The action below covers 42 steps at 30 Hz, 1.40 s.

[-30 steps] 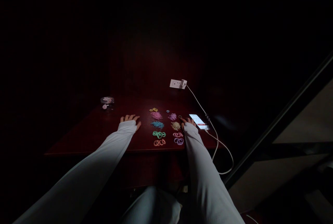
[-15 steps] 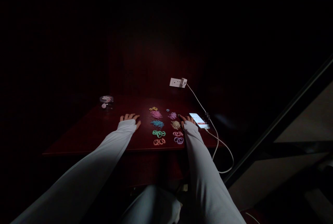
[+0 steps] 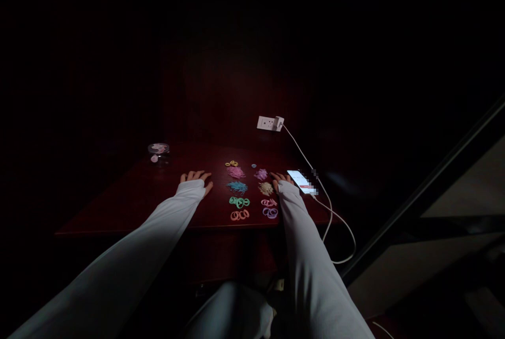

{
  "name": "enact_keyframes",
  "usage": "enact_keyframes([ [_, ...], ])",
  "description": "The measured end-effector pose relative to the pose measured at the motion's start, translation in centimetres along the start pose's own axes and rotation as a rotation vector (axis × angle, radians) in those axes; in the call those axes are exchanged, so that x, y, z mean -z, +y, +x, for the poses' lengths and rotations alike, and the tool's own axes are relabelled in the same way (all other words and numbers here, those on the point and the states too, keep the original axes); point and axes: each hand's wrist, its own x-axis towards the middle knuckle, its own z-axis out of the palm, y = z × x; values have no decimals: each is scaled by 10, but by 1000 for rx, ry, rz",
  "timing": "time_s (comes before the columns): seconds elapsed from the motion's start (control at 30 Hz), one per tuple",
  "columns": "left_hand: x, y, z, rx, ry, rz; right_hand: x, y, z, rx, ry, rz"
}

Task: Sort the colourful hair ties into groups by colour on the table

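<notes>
My left hand lies on the dark red table, fingers spread, left of sorted groups of small bands. My right hand rests with fingers stretched out between those groups and a lit phone. Neither hand holds anything. The left column has yellow hair ties, a pink pile of thin bands, a blue pile, green hair ties and orange ones. To the right are one blue tie, a light purple pile, a cream pile, pink ties and purple ties.
A clear round container stands at the table's back left. A white charger sits in the wall socket, its cable running down by the phone and looping past the table's right edge. The surroundings are very dark.
The view has shifted very slightly. Both hands stay flat at the same places beside the bands, and the groups look unchanged.
</notes>
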Motion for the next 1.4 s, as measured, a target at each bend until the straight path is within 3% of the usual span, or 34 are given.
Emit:
enact_keyframes([
  [0.4,0,0,0,-3,-14,5,2,2,-4,2,74,19],
  [0.7,-4,-1,1,-2,6,18,2,-1,-4,-39,23,-18],
  [1.4,-4,-2,2,-11,-2,-10,3,4,-9,-26,62,-1],
])
